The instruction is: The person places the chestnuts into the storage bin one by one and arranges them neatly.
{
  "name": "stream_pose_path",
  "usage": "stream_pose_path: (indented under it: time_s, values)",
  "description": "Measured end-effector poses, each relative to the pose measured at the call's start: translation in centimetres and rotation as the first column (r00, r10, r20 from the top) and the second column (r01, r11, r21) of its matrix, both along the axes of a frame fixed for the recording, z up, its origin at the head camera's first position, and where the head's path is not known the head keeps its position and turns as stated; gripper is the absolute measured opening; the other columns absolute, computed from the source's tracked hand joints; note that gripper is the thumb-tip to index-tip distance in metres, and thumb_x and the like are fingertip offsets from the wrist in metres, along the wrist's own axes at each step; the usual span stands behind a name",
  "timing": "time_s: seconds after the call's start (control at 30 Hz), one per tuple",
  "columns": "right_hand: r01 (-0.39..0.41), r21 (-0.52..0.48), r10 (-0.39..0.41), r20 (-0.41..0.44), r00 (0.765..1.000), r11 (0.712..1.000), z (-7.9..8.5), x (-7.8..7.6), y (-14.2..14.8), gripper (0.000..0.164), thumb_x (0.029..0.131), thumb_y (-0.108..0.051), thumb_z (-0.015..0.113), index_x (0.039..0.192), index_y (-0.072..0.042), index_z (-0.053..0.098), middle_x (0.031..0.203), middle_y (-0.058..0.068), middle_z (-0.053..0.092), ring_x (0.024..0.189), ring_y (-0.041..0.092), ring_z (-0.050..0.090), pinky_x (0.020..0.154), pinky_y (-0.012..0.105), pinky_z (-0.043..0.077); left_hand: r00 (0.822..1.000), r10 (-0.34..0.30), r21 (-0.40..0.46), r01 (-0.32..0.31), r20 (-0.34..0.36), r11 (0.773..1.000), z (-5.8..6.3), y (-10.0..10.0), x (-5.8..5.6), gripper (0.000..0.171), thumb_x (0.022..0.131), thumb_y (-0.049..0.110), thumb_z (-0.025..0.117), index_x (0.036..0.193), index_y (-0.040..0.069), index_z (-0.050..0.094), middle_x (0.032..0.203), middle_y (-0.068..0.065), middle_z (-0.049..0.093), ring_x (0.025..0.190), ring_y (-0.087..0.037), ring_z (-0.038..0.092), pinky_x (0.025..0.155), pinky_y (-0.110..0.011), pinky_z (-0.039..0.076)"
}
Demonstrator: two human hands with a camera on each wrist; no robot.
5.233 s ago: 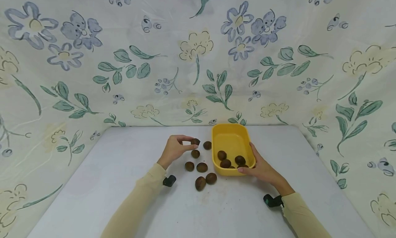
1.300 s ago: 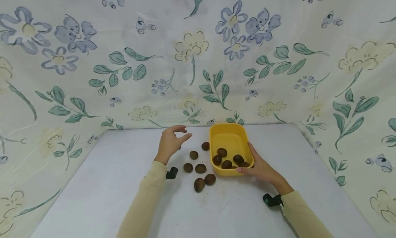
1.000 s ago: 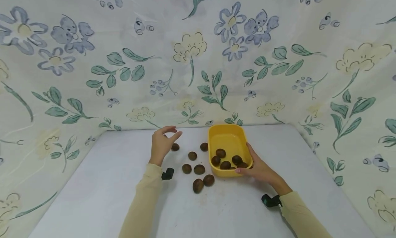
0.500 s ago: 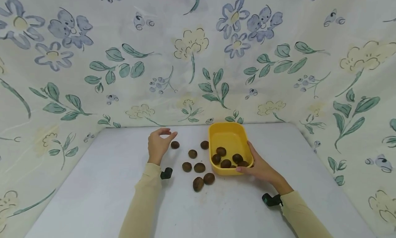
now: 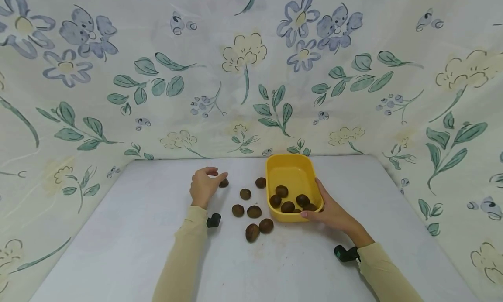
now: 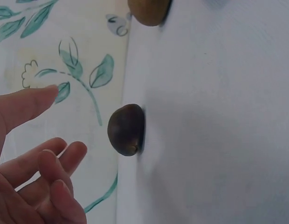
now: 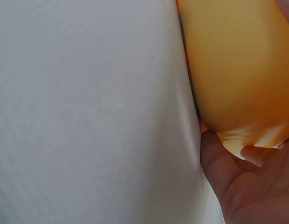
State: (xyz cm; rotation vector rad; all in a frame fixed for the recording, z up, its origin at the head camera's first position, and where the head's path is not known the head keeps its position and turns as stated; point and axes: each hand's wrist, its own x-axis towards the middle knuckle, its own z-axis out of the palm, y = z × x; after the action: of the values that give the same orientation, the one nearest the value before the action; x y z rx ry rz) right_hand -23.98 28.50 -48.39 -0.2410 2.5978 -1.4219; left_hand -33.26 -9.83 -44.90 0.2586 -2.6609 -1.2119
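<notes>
My left hand (image 5: 203,186) is at a brown chestnut (image 5: 224,183) near the table's back edge. In the left wrist view, thumb and fingers stand apart from that chestnut (image 6: 127,129), the fingers loosely bent and holding nothing. My right hand (image 5: 335,212) grips a yellow plastic box (image 5: 291,159) at its front right corner, thumb over the rim. Seen from the right wrist, fingers lie against the outer wall of the box (image 7: 237,60). Several chestnuts lie in the near end of the box, one partly hidden by the front rim.
Several more chestnuts lie loose left of the box, among them one by its left wall (image 5: 260,183) and a touching pair (image 5: 253,233) nearest the front. The white table (image 5: 298,267) ends at a floral cloth (image 5: 251,118) behind and at the sides.
A chestnut that my left hand pinched earlier is in the box. That hand then moved left, emptied, and lowered toward the leftmost chestnut. My right hand has kept its grip on the box.
</notes>
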Motion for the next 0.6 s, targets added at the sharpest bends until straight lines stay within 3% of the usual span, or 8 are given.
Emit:
stream_pose_path:
  time_s: [0.37,0.6]
  values:
    - [0.008,-0.003,-0.008,0.007,1.0,1.0,-0.05,-0.03,0.0,0.126,0.083,-0.049,0.083,0.167,-0.023,-0.007,0.176,0.014,0.005,0.16,0.043,0.015,0.124,0.067,0.019,0.992,-0.047,-0.06,0.055,0.115,0.997,-0.52,-0.02,-0.01,0.058,0.089,0.04,0.078,0.131,0.002,0.068,0.126,-0.019,0.072,0.109,-0.038,0.068,0.091,-0.052,0.053]
    - [0.004,-0.01,-0.004,0.004,1.0,1.0,0.0,0.02,-0.03,0.126,0.083,-0.048,0.082,0.167,-0.023,-0.007,0.176,0.014,0.005,0.16,0.043,0.016,0.124,0.068,0.019,0.987,-0.066,-0.097,0.08,0.146,0.992,-0.85,-0.04,0.1,0.058,0.089,0.037,0.077,0.132,0.0,0.066,0.128,-0.021,0.07,0.113,-0.04,0.067,0.093,-0.055,0.052]
